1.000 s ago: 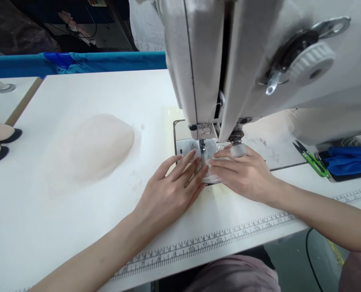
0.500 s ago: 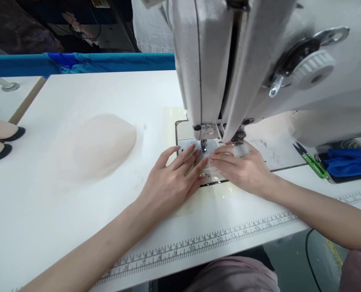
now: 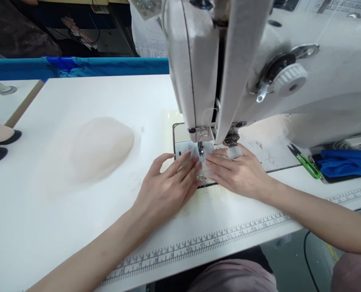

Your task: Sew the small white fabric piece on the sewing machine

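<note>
A thin, see-through piece of material (image 3: 203, 167), hard to make out, lies under the presser foot (image 3: 201, 151) of a white sewing machine (image 3: 195, 73). To the left of the foot, my left hand (image 3: 171, 180) rests palm down, its fingers stretched and apart, with the fingertips close to the foot. My right hand (image 3: 238, 170) lies on the other side, fingers long and flat, their tips almost reaching the foot. Both sets of fingertips seem to press on the sheer material; its edges are mostly hidden by them. The metal needle plate (image 3: 180, 133) shows beneath.
Pale sheer fabric (image 3: 104, 150) lies on the white table (image 3: 86, 227) at left. Beige pieces with black edges (image 3: 1, 136) sit at the far left. Green-handled thread snips (image 3: 308, 164) and a blue cloth (image 3: 344, 164) are at right. A printed ruler (image 3: 198, 245) runs along the front edge.
The view has shifted slightly, so the machine appears farther left. My left fingers have drawn a little closer together, and both hands stay beside the presser foot.
</note>
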{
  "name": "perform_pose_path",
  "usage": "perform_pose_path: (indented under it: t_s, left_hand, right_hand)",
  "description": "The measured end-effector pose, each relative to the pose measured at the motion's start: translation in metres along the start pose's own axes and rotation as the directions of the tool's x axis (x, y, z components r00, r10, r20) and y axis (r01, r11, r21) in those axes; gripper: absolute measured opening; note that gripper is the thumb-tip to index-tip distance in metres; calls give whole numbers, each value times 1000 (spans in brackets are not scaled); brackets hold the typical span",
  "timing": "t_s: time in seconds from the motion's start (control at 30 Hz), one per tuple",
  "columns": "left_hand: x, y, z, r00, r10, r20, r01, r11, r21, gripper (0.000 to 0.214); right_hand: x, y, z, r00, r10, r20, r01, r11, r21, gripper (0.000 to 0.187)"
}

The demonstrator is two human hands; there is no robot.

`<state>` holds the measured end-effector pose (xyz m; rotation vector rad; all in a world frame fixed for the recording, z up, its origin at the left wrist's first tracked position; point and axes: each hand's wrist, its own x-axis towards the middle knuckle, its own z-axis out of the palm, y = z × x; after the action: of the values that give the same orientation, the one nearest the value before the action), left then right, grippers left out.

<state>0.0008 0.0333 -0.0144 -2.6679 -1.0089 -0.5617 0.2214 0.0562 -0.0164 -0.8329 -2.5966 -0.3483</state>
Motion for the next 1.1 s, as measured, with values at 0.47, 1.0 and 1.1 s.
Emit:
perform_pose_path:
  t_s: [0.47, 1.0, 1.1]
  left_hand:
    - [4, -4, 4, 1000, -10, 0, 10, 1000, 9, 29]
    - [7, -8, 9, 998, -63, 7, 63, 997, -46, 32]
    - [7, -7, 8, 998, -68, 11, 68, 997, -41, 32]
  right_hand:
    - [2, 1, -1, 999, 27, 20, -27, 999, -17, 25]
    - [5, 3, 3, 996, 70, 53, -66, 996, -66, 31]
    - [4, 4, 4, 998, 54, 33, -52, 997, -65, 30]
